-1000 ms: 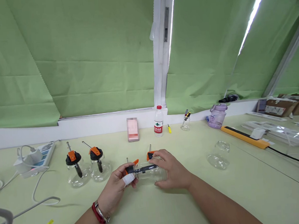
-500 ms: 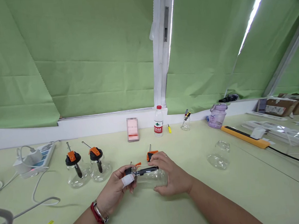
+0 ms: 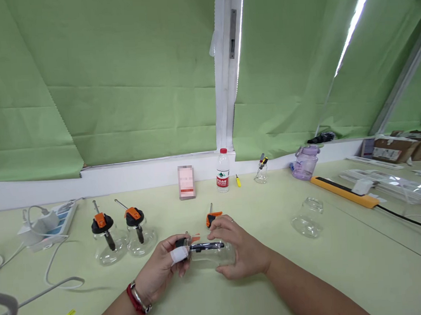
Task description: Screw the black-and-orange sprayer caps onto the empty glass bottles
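Note:
My right hand (image 3: pixel 239 248) is wrapped around a clear glass flask (image 3: pixel 216 255) lying on its side just above the table. My left hand (image 3: pixel 165 267), with a white bandage on one finger, pinches the black and orange pump cap (image 3: pixel 185 242) at the flask's mouth; the cap's dark tube reaches into the glass. Another black and orange pump cap (image 3: pixel 212 218) lies on the table just behind my right hand. Two capped flasks (image 3: pixel 105 242) (image 3: pixel 139 233) stand to the left.
An uncapped clear flask (image 3: pixel 308 216) stands to the right. A water bottle (image 3: pixel 223 171), a pink card (image 3: pixel 186 182), a small jar with tools (image 3: pixel 261 170) and a purple jug (image 3: pixel 304 162) line the back. A power strip (image 3: pixel 46 224) with cables lies far left; a yellow bar (image 3: pixel 344 192) lies right.
Both hands have lowered slightly toward me with the flask. The cap has gone deeper into the flask's mouth, with less orange showing.

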### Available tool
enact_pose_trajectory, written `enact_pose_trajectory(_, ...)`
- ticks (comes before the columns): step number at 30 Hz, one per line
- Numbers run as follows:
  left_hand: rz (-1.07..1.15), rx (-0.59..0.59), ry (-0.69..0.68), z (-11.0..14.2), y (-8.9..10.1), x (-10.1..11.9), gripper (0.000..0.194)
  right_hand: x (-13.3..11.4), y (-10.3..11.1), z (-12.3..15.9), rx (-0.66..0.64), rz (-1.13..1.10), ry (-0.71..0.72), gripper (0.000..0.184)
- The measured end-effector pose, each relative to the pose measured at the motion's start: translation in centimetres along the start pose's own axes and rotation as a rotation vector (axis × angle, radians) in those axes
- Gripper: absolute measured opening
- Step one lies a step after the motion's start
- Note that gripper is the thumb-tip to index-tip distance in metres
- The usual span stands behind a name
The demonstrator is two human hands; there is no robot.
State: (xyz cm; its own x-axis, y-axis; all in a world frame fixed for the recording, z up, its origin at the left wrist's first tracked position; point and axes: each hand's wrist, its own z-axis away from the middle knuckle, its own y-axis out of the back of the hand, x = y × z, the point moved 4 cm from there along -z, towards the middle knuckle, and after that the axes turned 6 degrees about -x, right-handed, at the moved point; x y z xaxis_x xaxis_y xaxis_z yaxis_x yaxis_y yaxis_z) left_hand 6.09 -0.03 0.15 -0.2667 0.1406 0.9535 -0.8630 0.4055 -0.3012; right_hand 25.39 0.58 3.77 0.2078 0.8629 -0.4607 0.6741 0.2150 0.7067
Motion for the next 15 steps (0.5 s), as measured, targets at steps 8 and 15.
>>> enact_pose_trajectory(8, -0.171, -0.002, -0.088, 0.2, -0.6, 0.9, 0.034, 0.7, 0.3, 0.3, -0.044, -0.213, -0.17, 0.064)
enact_pose_trajectory(15, -0.281, -0.027, -0.079, 0.4, -0.8, 0.9, 0.038, 2.7, -0.8, 0.9, -0.092, -0.712, -0.453, 0.055)
